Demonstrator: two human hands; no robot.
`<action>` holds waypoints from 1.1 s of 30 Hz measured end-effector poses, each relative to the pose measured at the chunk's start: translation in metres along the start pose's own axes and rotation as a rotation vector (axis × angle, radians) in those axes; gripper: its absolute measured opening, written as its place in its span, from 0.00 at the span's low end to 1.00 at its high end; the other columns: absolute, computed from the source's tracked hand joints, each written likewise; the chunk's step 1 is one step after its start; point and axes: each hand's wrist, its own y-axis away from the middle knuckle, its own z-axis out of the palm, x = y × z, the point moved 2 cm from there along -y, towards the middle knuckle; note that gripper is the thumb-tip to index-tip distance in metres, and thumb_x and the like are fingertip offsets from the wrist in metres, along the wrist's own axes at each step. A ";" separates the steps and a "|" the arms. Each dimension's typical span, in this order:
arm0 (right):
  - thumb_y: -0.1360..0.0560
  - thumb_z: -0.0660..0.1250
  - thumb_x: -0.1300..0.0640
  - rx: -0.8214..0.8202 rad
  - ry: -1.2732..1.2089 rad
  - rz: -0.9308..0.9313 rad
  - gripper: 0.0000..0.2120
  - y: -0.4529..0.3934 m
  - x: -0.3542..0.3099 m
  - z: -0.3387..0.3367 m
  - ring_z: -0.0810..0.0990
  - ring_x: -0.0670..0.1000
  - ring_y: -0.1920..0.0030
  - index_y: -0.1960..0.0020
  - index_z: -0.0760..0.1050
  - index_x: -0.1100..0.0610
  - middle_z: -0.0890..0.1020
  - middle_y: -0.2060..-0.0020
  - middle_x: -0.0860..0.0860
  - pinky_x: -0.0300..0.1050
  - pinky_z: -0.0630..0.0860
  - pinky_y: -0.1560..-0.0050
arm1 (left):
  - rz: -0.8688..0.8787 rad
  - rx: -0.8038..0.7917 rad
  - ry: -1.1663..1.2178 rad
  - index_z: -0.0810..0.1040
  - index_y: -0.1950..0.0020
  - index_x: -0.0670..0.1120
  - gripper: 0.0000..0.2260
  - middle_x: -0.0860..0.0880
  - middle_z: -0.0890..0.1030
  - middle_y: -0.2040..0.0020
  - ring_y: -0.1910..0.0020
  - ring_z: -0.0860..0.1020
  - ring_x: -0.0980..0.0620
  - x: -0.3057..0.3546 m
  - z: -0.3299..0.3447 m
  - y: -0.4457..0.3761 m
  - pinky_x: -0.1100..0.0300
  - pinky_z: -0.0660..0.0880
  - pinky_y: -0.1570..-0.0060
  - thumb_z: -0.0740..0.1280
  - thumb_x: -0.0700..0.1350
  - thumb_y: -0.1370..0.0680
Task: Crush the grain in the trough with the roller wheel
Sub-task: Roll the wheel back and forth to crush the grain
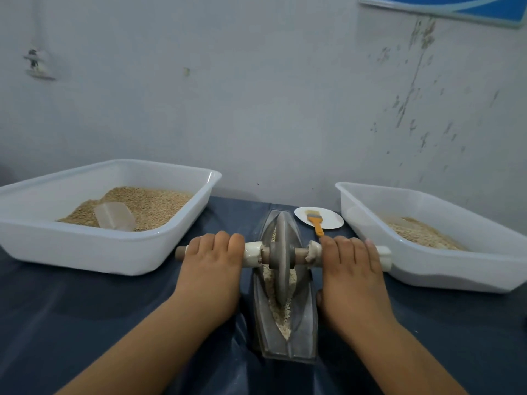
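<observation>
the trough (306, 323) lies lengthwise on the dark blue cloth (85, 323), straight ahead of the person, its pointed slot holding pale grain (281, 312) that looks broken and floury near the close end. the wheel (281, 252) stands upright in the slot about midway along, on an axle (299, 253) running left to right with white sleeves on both sides. the left hand (212, 269) lies over the left sleeve with fingers curled round it; the right hand (352, 276) grips the right sleeve the same way, thumb down beside the trough wall.

just beyond the trough's far tip, to the right, a white plate (330, 220) carries an orange-handled brush (316, 222), whose handle juts over the rim toward the right hand.

left of the trough a white tub (85, 252) holds a heap of whole tan grain with a clear scoop (115, 216) lying in it. right of the trough a second white tub (442, 275) holds a thinner, paler layer of grain toward its far right side.
</observation>
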 end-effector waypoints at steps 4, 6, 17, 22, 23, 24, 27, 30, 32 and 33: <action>0.44 0.72 0.61 0.151 -0.118 -0.034 0.38 0.025 0.005 0.005 0.75 0.63 0.39 0.33 0.73 0.62 0.76 0.41 0.58 0.62 0.61 0.29 | 0.054 0.237 0.110 0.77 0.50 0.41 0.16 0.45 0.75 0.58 0.60 0.73 0.43 -0.003 0.001 0.026 0.47 0.73 0.55 0.66 0.35 0.38; 0.47 0.73 0.62 0.181 -0.119 -0.063 0.39 0.030 0.009 0.011 0.75 0.63 0.40 0.34 0.74 0.62 0.76 0.43 0.58 0.62 0.61 0.31 | 0.076 0.304 0.068 0.77 0.48 0.40 0.18 0.44 0.75 0.57 0.60 0.73 0.41 -0.003 0.004 0.030 0.44 0.73 0.52 0.63 0.35 0.37; 0.42 0.75 0.56 0.029 -0.090 -0.009 0.46 0.035 0.010 0.003 0.71 0.61 0.34 0.27 0.65 0.61 0.71 0.35 0.58 0.59 0.58 0.26 | 0.089 0.239 0.028 0.76 0.47 0.42 0.16 0.45 0.74 0.56 0.57 0.72 0.42 0.005 -0.007 0.019 0.44 0.71 0.45 0.62 0.38 0.34; 0.46 0.76 0.60 0.097 -0.100 -0.051 0.44 0.039 0.011 0.005 0.73 0.61 0.37 0.30 0.71 0.63 0.75 0.39 0.59 0.60 0.60 0.30 | 0.064 0.255 0.035 0.78 0.46 0.40 0.19 0.44 0.75 0.54 0.55 0.75 0.40 0.001 -0.001 0.024 0.41 0.71 0.42 0.63 0.37 0.36; 0.39 0.73 0.57 0.031 -0.064 -0.022 0.43 0.032 0.009 0.002 0.69 0.60 0.32 0.26 0.64 0.61 0.70 0.34 0.58 0.60 0.56 0.26 | 0.049 0.187 0.021 0.77 0.44 0.41 0.20 0.45 0.75 0.53 0.54 0.75 0.41 0.003 -0.003 0.019 0.41 0.70 0.39 0.66 0.38 0.36; 0.32 0.68 0.54 -0.012 -0.053 0.002 0.42 0.026 0.006 -0.001 0.61 0.58 0.27 0.23 0.54 0.58 0.62 0.29 0.56 0.59 0.48 0.23 | 0.042 0.099 -0.005 0.73 0.40 0.43 0.22 0.46 0.74 0.49 0.50 0.73 0.43 0.006 -0.006 0.015 0.43 0.66 0.34 0.67 0.41 0.34; 0.25 0.59 0.52 -0.022 -0.051 0.015 0.37 0.016 0.005 -0.002 0.51 0.54 0.25 0.23 0.43 0.52 0.53 0.27 0.50 0.54 0.37 0.23 | 0.041 0.053 -0.057 0.64 0.34 0.48 0.22 0.50 0.69 0.43 0.43 0.68 0.46 0.009 -0.008 0.008 0.49 0.57 0.30 0.62 0.45 0.27; 0.34 0.68 0.56 0.023 -0.084 -0.010 0.40 0.029 0.006 -0.003 0.64 0.58 0.29 0.24 0.59 0.58 0.65 0.31 0.55 0.56 0.48 0.24 | 0.063 0.122 0.055 0.76 0.42 0.43 0.21 0.46 0.75 0.51 0.53 0.74 0.43 0.004 -0.007 0.021 0.44 0.71 0.41 0.67 0.38 0.35; 0.46 0.74 0.62 0.160 -0.162 -0.026 0.40 0.041 0.007 0.002 0.76 0.62 0.39 0.33 0.74 0.63 0.77 0.41 0.58 0.60 0.59 0.31 | 0.082 0.238 0.103 0.78 0.45 0.41 0.20 0.44 0.76 0.54 0.56 0.75 0.42 0.000 -0.005 0.031 0.42 0.74 0.46 0.65 0.36 0.37; 0.49 0.75 0.64 0.188 -0.164 -0.034 0.41 0.043 0.008 0.004 0.77 0.63 0.41 0.35 0.76 0.63 0.78 0.44 0.59 0.60 0.61 0.33 | 0.084 0.264 0.096 0.78 0.45 0.40 0.20 0.44 0.76 0.54 0.56 0.75 0.41 -0.001 -0.002 0.033 0.41 0.74 0.46 0.64 0.36 0.37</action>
